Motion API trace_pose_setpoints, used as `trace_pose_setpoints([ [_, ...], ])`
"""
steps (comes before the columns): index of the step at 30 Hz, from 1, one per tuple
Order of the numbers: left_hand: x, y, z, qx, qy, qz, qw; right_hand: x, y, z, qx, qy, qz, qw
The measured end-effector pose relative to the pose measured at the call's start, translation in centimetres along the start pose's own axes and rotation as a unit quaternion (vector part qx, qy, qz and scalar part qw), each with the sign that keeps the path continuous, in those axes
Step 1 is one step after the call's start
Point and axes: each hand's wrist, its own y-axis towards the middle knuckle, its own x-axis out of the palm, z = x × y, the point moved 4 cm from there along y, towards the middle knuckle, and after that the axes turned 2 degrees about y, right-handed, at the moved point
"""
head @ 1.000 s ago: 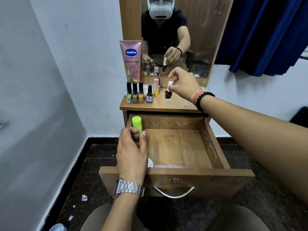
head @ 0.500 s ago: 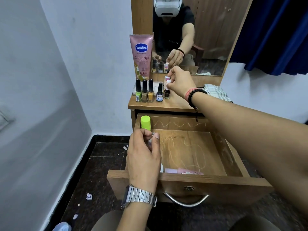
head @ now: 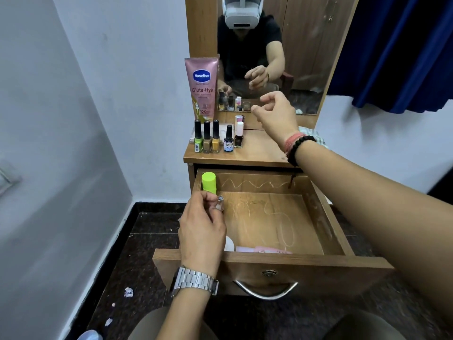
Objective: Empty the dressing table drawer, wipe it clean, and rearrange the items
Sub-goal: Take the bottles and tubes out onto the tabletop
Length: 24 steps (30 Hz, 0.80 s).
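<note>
Right hand (head: 274,114) has let go of the white-capped dark nail polish bottle (head: 239,136) it was setting down half a second ago; now lifted clear above the surface (head: 257,150), fingers loosely curled, thumb and forefinger apart, holding nothing. That bottle stands upright at the right end of the polish row, just beside the black-capped bottle labelled "NIVE" (head: 228,139). Left of it: green (head: 198,137), tan (head: 207,138) and yellow (head: 216,137) polishes, side by side. Pink tube (head: 202,88) behind reads "Vaseline", "Gluta-Hya", "10X". Left hand (head: 202,231) unchanged over the drawer's (head: 294,266) left front corner, fingers closed on a lime-green-capped item (head: 208,182) held upright; body hidden by the hand. Drawer pulled out, chalky squiggles on its floor and back wall; pink packet (head: 262,249) and a white item (head: 229,242) lie against the front wall.
</note>
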Motion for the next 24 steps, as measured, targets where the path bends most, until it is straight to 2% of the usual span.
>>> trace_pose_setpoints([
  [5, -0.7, 0.2, 0.0, -0.012, -0.019, 0.018, 1.0, -2.6, -6.5, 0.3, 0.037, 0.095, -0.08, 0.992],
  [9, -1.7, -0.2, 0.0, 0.007, 0.021, 0.034, 0.999, -3.7, -13.4, 3.8, 0.091, 0.063, -0.094, 0.989],
  [12, -2.9, 0.5, -0.3, 0.022, 0.07, 0.023, 0.997, -3.9, -17.6, 5.0, 0.071, 0.01, -0.089, 0.993],
  [15, -2.9, 2.1, -0.8, 0.025, 0.141, -0.026, 0.989, -3.6, -19.6, 5.7, 0.052, -0.001, -0.093, 0.994],
  [18, -1.8, 3.9, -1.2, 0.052, 0.261, -0.079, 0.961, -3.1, -19.5, 6.3, 0.072, 0.001, -0.123, 0.99],
  [22, 0.4, 6.2, -1.9, 0.104, 0.366, -0.166, 0.91, -2.5, -19.4, 7.1, 0.084, -0.021, -0.138, 0.987],
  [24, 1.1, 6.9, -2.1, 0.132, 0.4, -0.181, 0.888, -2.2, -19.5, 7.2, 0.077, -0.041, -0.143, 0.986],
])
